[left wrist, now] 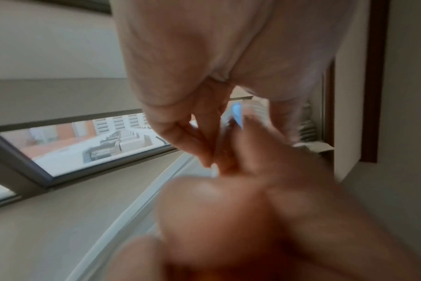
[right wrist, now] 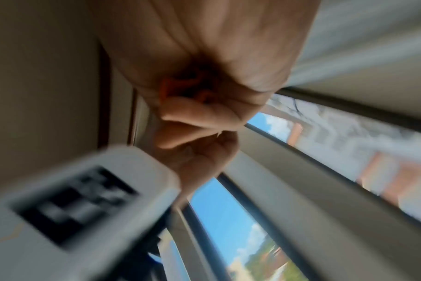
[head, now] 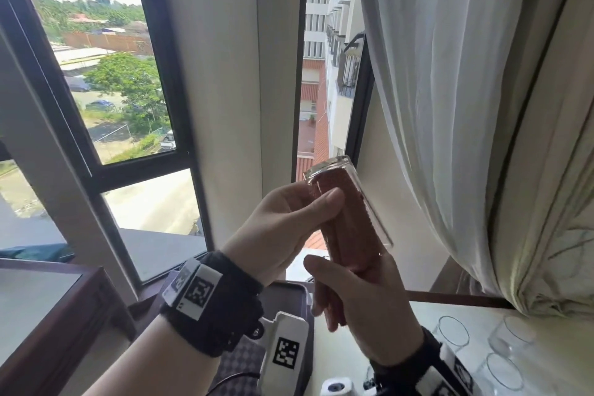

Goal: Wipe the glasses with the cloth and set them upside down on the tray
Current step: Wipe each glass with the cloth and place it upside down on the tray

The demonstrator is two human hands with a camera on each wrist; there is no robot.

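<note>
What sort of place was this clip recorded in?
Probably a hotel room or flat on an upper floor: a dark-framed window overlooks rooftops and trees, a pale curtain hangs right, and clear glasses stand on a counter.

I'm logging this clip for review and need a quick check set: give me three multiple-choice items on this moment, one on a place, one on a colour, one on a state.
1. Where is the glass being wiped?
A. Flat on the tray
B. Held up in front of the window
C. On the floor

2. What colour is the cloth stuffed inside it?
A. Reddish brown
B. Bright green
C. White

3. How do the glasses on the counter stand?
A. Stacked in each other
B. Lying on their sides
C. Standing apart

Answers:
1 B: the left hand grips the glass in the air before the window frame, clear of the tray.
2 A: the cloth shows reddish brown through the clear wall, with the right hand gripping its lower end.
3 C: three clear glasses stand separately on the pale counter, gaps between them.
</note>
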